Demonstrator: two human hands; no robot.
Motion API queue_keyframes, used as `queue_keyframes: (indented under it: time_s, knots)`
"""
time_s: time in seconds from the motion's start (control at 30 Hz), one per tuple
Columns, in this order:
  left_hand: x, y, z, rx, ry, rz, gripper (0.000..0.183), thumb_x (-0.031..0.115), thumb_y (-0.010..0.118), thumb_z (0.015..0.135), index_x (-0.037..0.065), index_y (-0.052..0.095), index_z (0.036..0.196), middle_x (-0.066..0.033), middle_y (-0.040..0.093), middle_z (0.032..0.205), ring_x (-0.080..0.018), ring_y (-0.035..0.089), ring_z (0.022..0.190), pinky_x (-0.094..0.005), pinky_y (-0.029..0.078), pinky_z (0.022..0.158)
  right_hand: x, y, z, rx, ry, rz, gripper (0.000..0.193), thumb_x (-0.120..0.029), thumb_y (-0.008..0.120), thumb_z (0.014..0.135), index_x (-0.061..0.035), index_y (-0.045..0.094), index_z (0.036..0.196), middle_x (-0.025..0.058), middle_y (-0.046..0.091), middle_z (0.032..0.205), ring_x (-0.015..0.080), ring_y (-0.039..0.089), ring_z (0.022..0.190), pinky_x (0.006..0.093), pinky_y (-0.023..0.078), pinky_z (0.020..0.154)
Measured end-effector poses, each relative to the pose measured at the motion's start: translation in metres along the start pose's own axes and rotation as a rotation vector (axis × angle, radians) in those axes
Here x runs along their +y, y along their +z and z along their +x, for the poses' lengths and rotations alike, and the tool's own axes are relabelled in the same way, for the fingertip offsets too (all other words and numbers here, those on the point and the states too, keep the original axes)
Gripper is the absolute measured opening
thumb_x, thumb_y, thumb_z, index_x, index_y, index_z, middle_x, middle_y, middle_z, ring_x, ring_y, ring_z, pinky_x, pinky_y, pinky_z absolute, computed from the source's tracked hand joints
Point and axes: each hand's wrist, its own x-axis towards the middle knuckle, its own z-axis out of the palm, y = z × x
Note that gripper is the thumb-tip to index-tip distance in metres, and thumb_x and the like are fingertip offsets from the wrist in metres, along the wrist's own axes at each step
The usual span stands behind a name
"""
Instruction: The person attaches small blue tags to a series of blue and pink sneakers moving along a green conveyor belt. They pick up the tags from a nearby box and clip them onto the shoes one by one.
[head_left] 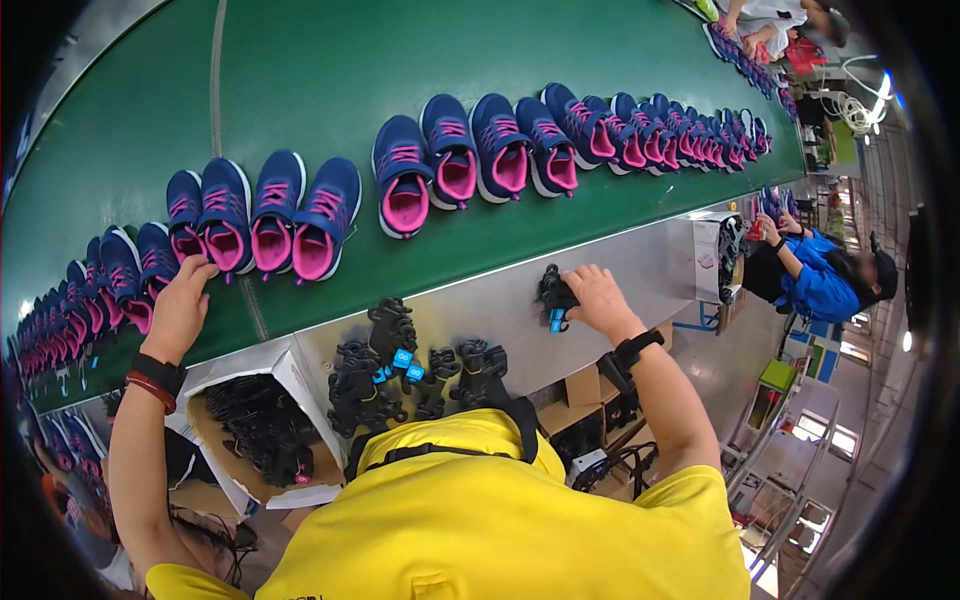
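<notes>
The curled left hand (pixel 184 303) touched a shoe (pixel 186 212) on the green counter (pixel 330 70); beside that, the half-open right hand (pixel 600 297) met black parts (pixel 550 286), likely bunched for reach; grips unclear.

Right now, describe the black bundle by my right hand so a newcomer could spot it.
From the green work surface, drop to the metal ledge along its near side. There, at your right hand, is a black bundle with a blue tag. It lies alone; the other black bundles cluster further left.
</notes>
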Motion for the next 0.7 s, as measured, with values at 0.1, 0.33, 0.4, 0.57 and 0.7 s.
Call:
queue_keyframes:
  time_s: [0.1,0.33,0.4,0.57,0.7]
  knots:
    - [-0.002,0.004,0.002,0.04,-0.006,0.02,0.045,-0.008,0.062,0.072,0.005,0.054,0.114,-0.0114,0.05,0.122,-0.0361,0.059,0.098,-0.043,0.05,0.079,0.019,0.003,0.001,0.005,-0.058,0.059,0.044,-0.02,0.079,0.064,-0.0146,0.063,0.104,0.0037,0.061,0.101,0.0231,0.055,0.101,0.0373,0.039,0.087]
    - [-0.005,0.001,-0.005,0.086,-0.089,-0.005,0.055,-0.002,0.064,0.073,0.008,0.048,0.125,-0.0132,0.05,0.127,-0.0365,0.057,0.108,-0.0425,0.051,0.084,0.038,0.007,0.003,0.196,-0.069,0.416,0.019,-0.016,0.074,0.071,-0.0051,0.069,0.086,0.0115,0.058,0.075,0.0332,0.055,0.077,0.0411,0.045,0.067]
    - [-0.019,0.003,-0.007,0.113,-0.067,-0.068,0.055,-0.001,0.062,0.075,0.007,0.046,0.127,-0.0155,0.05,0.125,-0.0382,0.057,0.105,-0.0437,0.05,0.084,0.038,0.003,-0.006,0.223,-0.005,0.559,0.008,-0.009,0.072,0.072,-0.0025,0.068,0.076,0.0108,0.063,0.078,0.0281,0.059,0.075,0.0362,0.047,0.065]
    - [-0.045,0.007,-0.013,0.14,0.01,-0.022,0.037,-0.002,0.052,0.08,0.004,0.052,0.117,-0.0159,0.057,0.108,-0.0366,0.061,0.093,-0.0441,0.05,0.078,-0.05,-0.071,0.035,-0.08,0.181,1.116,0.008,-0.006,0.061,0.085,-0.0008,0.056,0.08,0.0062,0.064,0.077,0.0154,0.062,0.07,0.0279,0.05,0.066]
    - [-0.065,0.018,-0.019,0.152,-0.035,-0.015,0.03,-0.003,0.049,0.08,0.002,0.054,0.11,-0.0173,0.06,0.103,-0.038,0.061,0.094,-0.0452,0.05,0.079,-0.221,-0.13,0.099,-0.488,-0.028,1.455,0.017,-0.018,0.047,0.098,-0.0062,0.042,0.108,0.0102,0.065,0.078,0.017,0.065,0.063,0.0271,0.048,0.052]
